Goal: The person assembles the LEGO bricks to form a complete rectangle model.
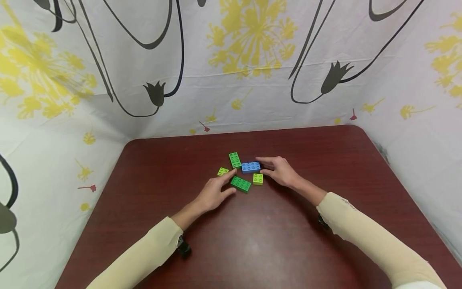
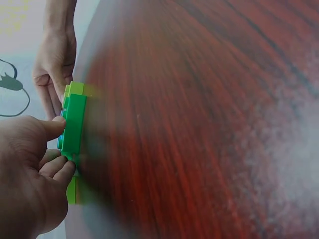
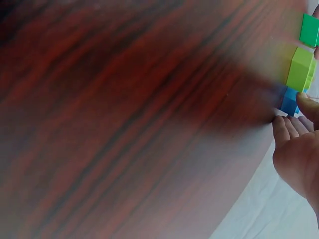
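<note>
Five studded toy bricks form a loose cluster at the table's middle. My left hand point(image 1: 212, 194) is at the left end of a dark green brick point(image 1: 240, 184), its thumb and index finger spread apart. That index fingertip comes close to a small lime brick point(image 1: 223, 171) and a longer green brick point(image 1: 235, 159). My right hand point(image 1: 283, 171) is at the right end of a blue brick point(image 1: 250, 167), with thumb and fingers parted around that end. Just below the blue brick sits another small lime brick point(image 1: 258, 179). In the right wrist view the right thumb overlaps the blue brick point(image 3: 289, 101).
The bricks lie on a dark red-brown wooden table point(image 1: 173, 160) with rounded far corners. A pale cloth point(image 1: 252, 104) printed with flowers hangs behind and along both sides. Small black devices are strapped under both sleeves, such as the left one point(image 1: 184, 248).
</note>
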A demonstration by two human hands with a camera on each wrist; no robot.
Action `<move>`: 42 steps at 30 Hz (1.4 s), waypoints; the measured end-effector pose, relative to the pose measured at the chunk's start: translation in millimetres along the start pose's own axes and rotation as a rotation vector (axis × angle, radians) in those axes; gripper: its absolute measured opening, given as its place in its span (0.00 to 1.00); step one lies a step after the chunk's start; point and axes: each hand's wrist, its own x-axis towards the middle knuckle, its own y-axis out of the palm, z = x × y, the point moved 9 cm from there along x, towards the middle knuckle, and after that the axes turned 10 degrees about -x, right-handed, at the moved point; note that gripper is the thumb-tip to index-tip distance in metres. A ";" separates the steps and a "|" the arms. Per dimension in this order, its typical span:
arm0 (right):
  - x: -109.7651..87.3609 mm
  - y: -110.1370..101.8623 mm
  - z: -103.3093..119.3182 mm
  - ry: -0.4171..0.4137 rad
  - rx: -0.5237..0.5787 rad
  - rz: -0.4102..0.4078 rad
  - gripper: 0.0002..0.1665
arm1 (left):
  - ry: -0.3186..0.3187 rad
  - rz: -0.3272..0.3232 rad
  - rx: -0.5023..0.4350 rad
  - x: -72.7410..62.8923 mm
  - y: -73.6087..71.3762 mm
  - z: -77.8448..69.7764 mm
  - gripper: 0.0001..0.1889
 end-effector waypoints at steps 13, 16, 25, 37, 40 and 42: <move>3.6 1.3 -3.9 0.060 -0.044 -0.073 0.27 | 0.030 -0.050 0.064 7.2 4.1 4.7 0.30; 2.1 2.1 -5.0 0.067 -0.037 -0.078 0.26 | 0.032 -0.059 0.058 6.4 5.3 5.4 0.29; 1.4 -2.9 -5.5 0.069 -0.033 -0.100 0.23 | 0.057 -0.087 0.056 8.6 2.8 2.9 0.25; -6.3 -18.3 -0.8 0.045 -0.017 -0.120 0.22 | 0.018 -0.083 0.000 5.0 -6.2 8.3 0.22; -10.6 -23.6 0.3 0.037 0.004 -0.127 0.22 | 0.027 -0.085 -0.006 1.6 -10.0 6.8 0.22; -14.0 -26.1 1.3 0.034 0.021 -0.124 0.22 | 0.034 -0.092 -0.011 -1.0 -12.9 5.8 0.22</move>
